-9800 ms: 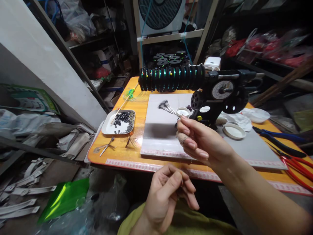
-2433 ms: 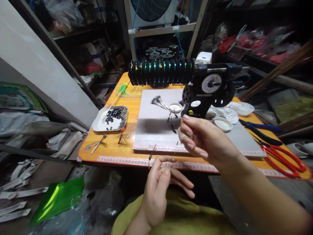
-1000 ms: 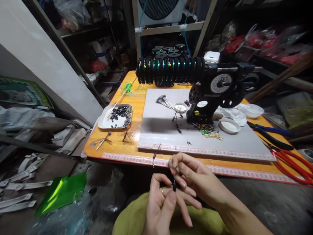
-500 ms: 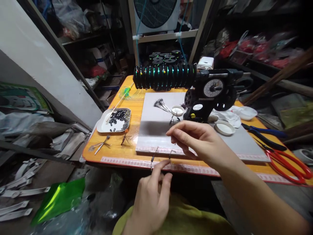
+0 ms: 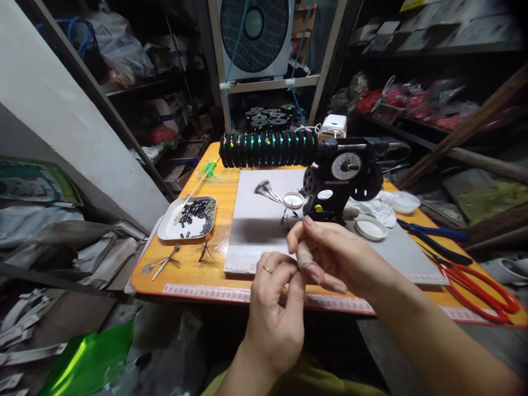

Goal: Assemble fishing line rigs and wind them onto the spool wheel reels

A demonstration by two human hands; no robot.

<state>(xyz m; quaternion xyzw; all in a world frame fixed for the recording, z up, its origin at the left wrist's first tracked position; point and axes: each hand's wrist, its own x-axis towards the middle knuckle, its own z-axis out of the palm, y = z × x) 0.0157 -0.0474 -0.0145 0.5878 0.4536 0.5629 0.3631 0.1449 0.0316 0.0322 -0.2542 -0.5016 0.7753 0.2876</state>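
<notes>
My left hand [image 5: 277, 305] and my right hand [image 5: 336, 250] meet over the front edge of a pale board [image 5: 256, 236]. My left fingers are curled in, with thumb and forefinger pressed together; a ring shows on one finger. Beige tape [image 5: 305, 254] wraps a finger of my right hand, whose fingers are bent against the left fingertips. Whatever they pinch is hidden between them. Just beyond lie a few small dark pieces [image 5: 284, 219], a round white lid [image 5: 293, 199] and a bundle of thin pale stems with dark ends [image 5: 268, 191].
A black winding machine [image 5: 340, 176] carries a row of black spools [image 5: 268, 149]. At left, a white tray [image 5: 166, 228] holds small black tubes and grey bits. Red-handled scissors [image 5: 480, 291] and blue-and-black pliers [image 5: 437, 234] lie right. A box fan [image 5: 253, 36] stands behind.
My left hand has risen and closed its fingers, and my right hand has come down to meet it. Small dark pieces at the board's front edge are now out of sight. The view has tilted up.
</notes>
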